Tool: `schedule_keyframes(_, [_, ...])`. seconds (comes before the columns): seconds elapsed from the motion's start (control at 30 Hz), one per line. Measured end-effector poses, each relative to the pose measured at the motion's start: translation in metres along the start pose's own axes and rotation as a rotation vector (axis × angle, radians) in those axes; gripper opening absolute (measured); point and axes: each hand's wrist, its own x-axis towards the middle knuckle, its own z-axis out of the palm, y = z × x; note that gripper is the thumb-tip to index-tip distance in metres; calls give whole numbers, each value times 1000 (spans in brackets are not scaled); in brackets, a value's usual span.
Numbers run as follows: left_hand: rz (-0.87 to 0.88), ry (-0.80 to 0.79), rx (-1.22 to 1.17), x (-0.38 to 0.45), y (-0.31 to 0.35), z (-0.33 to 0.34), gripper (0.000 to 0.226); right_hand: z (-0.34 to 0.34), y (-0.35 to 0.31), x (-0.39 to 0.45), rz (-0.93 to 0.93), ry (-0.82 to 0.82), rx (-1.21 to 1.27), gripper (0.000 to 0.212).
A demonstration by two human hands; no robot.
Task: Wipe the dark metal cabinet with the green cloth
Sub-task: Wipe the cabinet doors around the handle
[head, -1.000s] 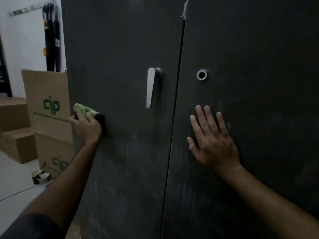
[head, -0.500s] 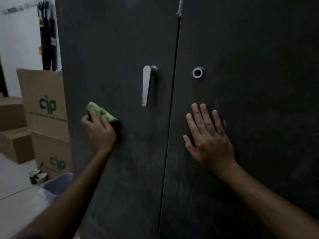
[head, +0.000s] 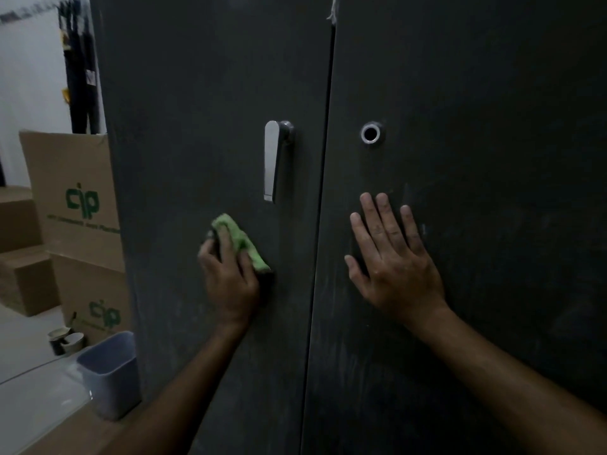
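A dark metal cabinet (head: 197,93) with two closed doors fills most of the view. My left hand (head: 230,280) presses a bunched green cloth (head: 241,241) against the left door, just below and left of the silver lever handle (head: 272,159). The cloth sticks out above my fingers. My right hand (head: 394,261) lies flat on the right door with its fingers spread, under a round silver lock hole (head: 371,133). Faint dusty streaks show on the lower parts of both doors.
Left of the cabinet stand stacked cardboard boxes (head: 75,198) with green lettering. A grey-blue plastic bin (head: 110,372) sits on the floor by the cabinet's left edge, with small tape rolls (head: 64,339) behind it. Dark items hang on the white wall (head: 82,70).
My left hand has swept the green cloth rightward across the left door, from its left edge to below the handle. My right hand stays flat on the right door.
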Motion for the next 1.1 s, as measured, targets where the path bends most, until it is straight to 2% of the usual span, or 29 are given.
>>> schedule_keyframes(0.07, [236,-128,69,-46,-18,-8,50,0,0,0,-4,5,6,63])
schedule_keyframes(0.13, [394,-160,149,-51,-46,-23,46,1,0,0,-7,6,8,63])
schedule_keyframes(0.17, [341,-139,167,-41,-53,-26,46,1,0,0,-4,6,4,63])
schedule_keyframes(0.27, [-125,-14,75,12,-27,-19,54,1,0,-1,3,-3,10,64])
schedule_keyframes(0.3, [-211,44,14,30,-9,-11,54,0,0,-1,6,-6,16,64])
schedule_keyframes(0.33, [-225,95,-40,38,10,-1,55,0,0,-1,8,-9,23,63])
schedule_keyframes(0.4, [-77,95,-94,23,45,12,56,-1,0,-1,6,-15,30,63])
schedule_keyframes(0.47, [101,-34,-96,-28,62,17,57,-1,1,-1,2,-18,30,62])
schedule_keyframes(0.53, [327,-157,-58,-72,50,10,56,-2,2,-2,-5,-14,43,60])
schedule_keyframes(0.6, [567,-197,11,-70,18,-1,54,-2,3,-2,-19,-8,64,58])
schedule_keyframes(0.63, [619,-194,47,-59,7,-6,53,-2,3,-2,-22,-3,73,57])
schedule_keyframes(0.67, [589,-185,60,-48,4,-10,53,-2,3,-2,-20,6,84,56])
schedule_keyframes(0.77, [194,-138,-80,-26,49,-3,55,-3,3,-2,-7,27,158,57])
schedule_keyframes(0.8, [138,-150,-159,-24,73,1,55,-5,2,-3,-12,32,203,57])
schedule_keyframes(0.93, [67,-222,-408,-23,120,-2,59,-16,10,-4,-44,66,362,57])
schedule_keyframes(1.03, [19,-323,-525,-23,121,-22,87,-23,0,-3,-74,78,423,56])
schedule_keyframes(1.1, [-11,-461,-633,-19,119,-33,104,-25,-21,-2,-99,24,473,57])
